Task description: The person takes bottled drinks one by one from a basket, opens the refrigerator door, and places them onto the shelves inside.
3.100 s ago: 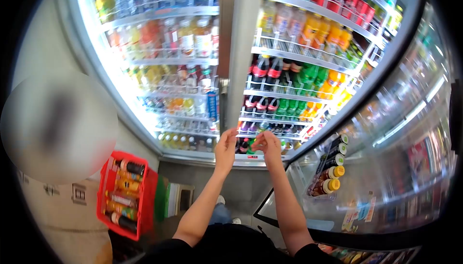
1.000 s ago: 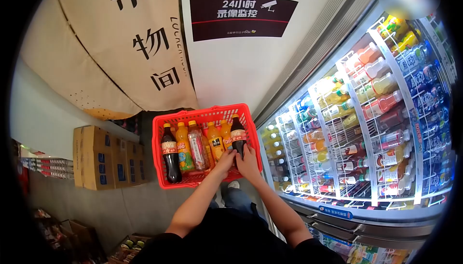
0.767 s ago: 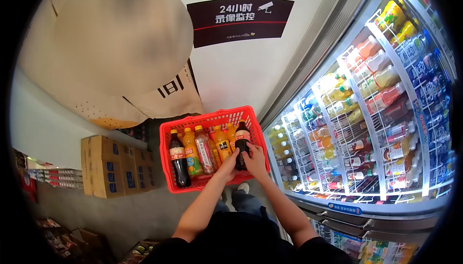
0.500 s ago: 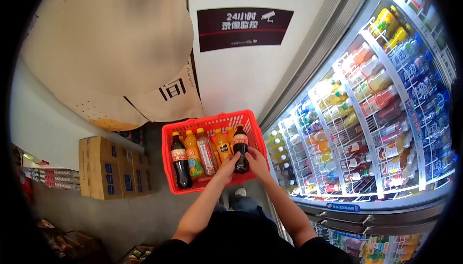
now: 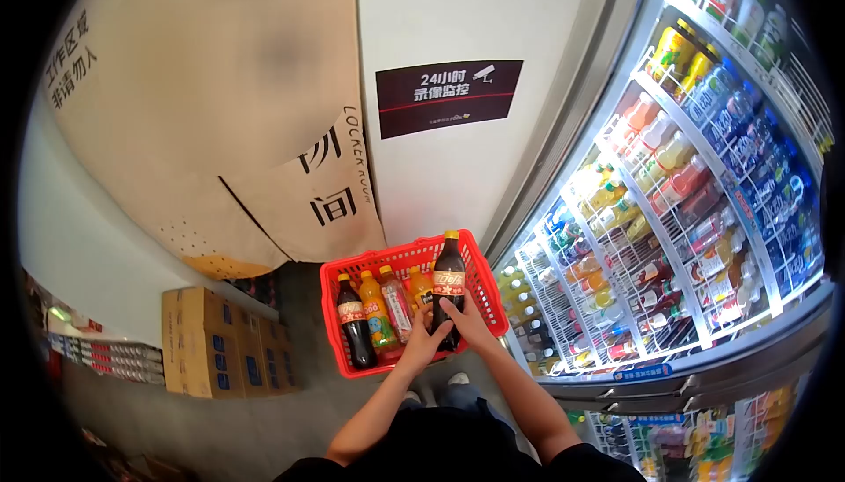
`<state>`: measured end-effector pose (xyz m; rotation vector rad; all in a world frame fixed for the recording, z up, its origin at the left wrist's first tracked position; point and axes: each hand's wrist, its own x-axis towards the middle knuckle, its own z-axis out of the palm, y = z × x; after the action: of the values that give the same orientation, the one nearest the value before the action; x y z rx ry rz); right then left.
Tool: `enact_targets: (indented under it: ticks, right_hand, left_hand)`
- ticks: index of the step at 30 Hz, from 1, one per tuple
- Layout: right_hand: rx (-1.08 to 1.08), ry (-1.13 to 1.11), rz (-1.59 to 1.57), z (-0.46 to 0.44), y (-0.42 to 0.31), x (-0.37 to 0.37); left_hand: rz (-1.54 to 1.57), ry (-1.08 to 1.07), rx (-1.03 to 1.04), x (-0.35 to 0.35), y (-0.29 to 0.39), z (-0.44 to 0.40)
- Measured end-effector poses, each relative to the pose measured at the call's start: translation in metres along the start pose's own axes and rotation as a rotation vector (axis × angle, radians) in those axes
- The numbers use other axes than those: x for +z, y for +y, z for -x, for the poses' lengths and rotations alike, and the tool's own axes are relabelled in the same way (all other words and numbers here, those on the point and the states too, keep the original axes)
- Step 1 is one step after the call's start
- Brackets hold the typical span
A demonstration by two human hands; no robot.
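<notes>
A dark soda bottle [image 5: 451, 262] with a yellow cap and a cream-and-red label stands nearly upright at the right end of a red shopping basket [image 5: 331, 306]. My right hand [image 5: 468, 323] grips its lower part from the right. My left hand [image 5: 425, 341] closes on the bottle's lower left side, its fingers partly hidden. Inside the basket lie another dark soda bottle [image 5: 356, 328], an orange drink bottle [image 5: 376, 310], a clear bottle with a pink-and-white label [image 5: 397, 306] and a further orange drink bottle [image 5: 420, 283], partly covered by my left hand.
On the right, a lit drinks cooler [image 5: 634, 227] holds rows of bottles on white wire racks. Cardboard boxes [image 5: 202, 345] are stacked on the floor at the left. Behind the basket are a white panel with a dark sign [image 5: 449, 97] and a beige printed curtain [image 5: 282, 209].
The dark soda bottle has come up closer to me, held between both hands. The whole view has shifted, so the basket appears lower and farther right.
</notes>
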<state>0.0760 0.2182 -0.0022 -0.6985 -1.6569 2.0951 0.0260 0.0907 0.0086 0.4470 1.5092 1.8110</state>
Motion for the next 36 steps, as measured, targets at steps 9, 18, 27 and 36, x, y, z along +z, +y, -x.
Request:
enact_targets:
  ticks: [9,18,27,36]
  right_hand:
    - [-0.119,0.190,0.055,0.065,-0.009,-0.002]
    - [-0.251,0.317,-0.012,0.153,-0.016,-0.034]
    - [-0.303,0.479,0.052,0.260,-0.029,-0.087]
    - [-0.330,0.643,0.043,0.395,-0.020,-0.107]
  left_hand:
    - [0.131,-0.251,-0.092,-0.001,-0.018,0.013]
    - [0.077,-0.481,-0.186,0.044,-0.008,0.051]
    - [0.001,-0.795,-0.225,0.126,-0.013,0.105]
    - [-0.062,-1.069,-0.251,0.187,-0.046,0.199]
